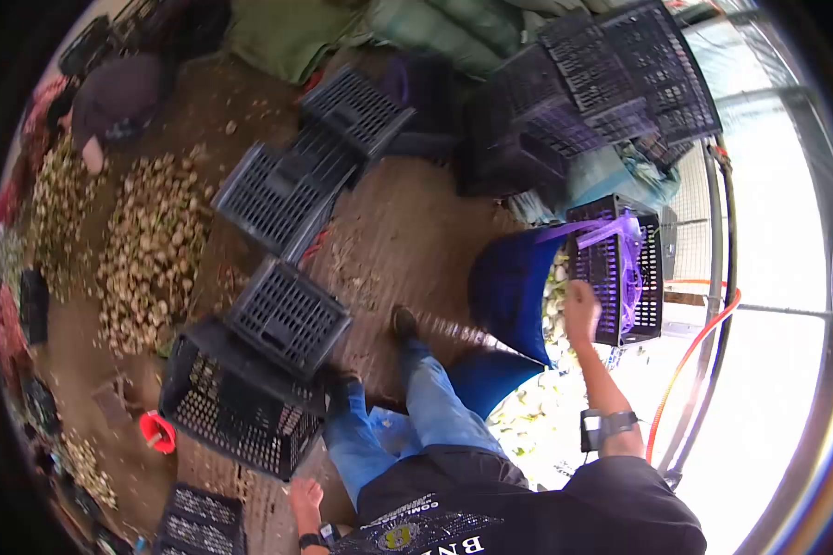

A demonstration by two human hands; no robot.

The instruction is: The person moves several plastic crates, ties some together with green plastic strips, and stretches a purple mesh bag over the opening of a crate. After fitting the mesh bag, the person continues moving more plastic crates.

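My right hand [581, 313] is raised over the pale vegetable pieces [554, 301] at the mouth of a blue barrel [514, 277], with its fingers curled in. What it holds, if anything, is hidden. Just beside and behind it is a black slatted crate [652, 277] with a purple strap [627, 250] draped over it. My left hand [305, 497] hangs low at my side, its fingers loosely apart and holding nothing visible. Near it lies a large black crate [236, 407].
Empty black crates [292, 319] run in a row on the floor to my left. More crates [588, 88] are stacked ahead on the right. A person [116, 102] bends by a heap of vegetables [157, 250]. A second blue barrel [491, 381] stands near my legs; an orange hose [680, 365] hangs right.
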